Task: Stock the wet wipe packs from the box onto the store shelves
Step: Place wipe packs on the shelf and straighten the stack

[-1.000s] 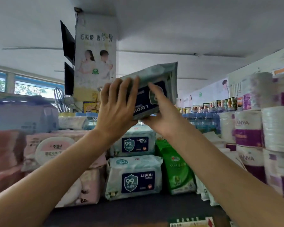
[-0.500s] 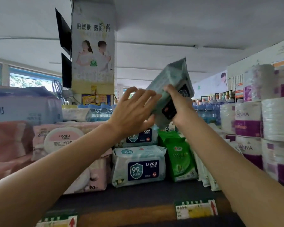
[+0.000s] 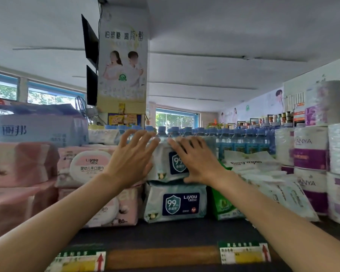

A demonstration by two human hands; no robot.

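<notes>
Lowered from overhead, wet wipe pack (image 3: pixel 166 163) is now sitting atop the stacked pack (image 3: pixel 175 203) mid-shelf (image 3: pixel 165 235). Left hand (image 3: pixel 131 160) and right hand (image 3: pixel 194 160), fingers spread, are pressing it flat. Box unseen; remaining stock unknown.

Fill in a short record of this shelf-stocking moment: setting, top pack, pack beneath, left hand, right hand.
setting: store shelf with stacked goods
top pack: blue-label wipe pack, lying on the stack
pack beneath: matching Liyou pack, label facing out
left hand: left hand, fingers spread, at the top pack's left end
right hand: right hand, flat on the top pack's front
</notes>
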